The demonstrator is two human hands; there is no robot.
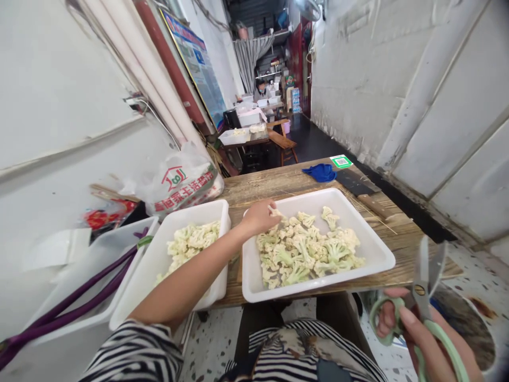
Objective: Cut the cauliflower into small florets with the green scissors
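My left hand (259,216) reaches across to the far left corner of a white tray (376,254), its fingers closed on a small cauliflower floret (274,212). Many cut cauliflower florets (306,246) lie in that tray. At the lower right, off the table's edge, my right hand (433,334) grips a pair of scissors (421,297) with pale green handles, blades pointing up and spread apart. Under my left forearm stands a second white tray (139,286) with more cauliflower pieces (194,239) in it.
A cleaver (358,191) and a blue cloth (320,172) lie on the wooden table (254,185) behind the tray. To the left are a plastic bag (175,180) and long purple eggplants (79,292) over a white bin. A person (261,91) sits far back.
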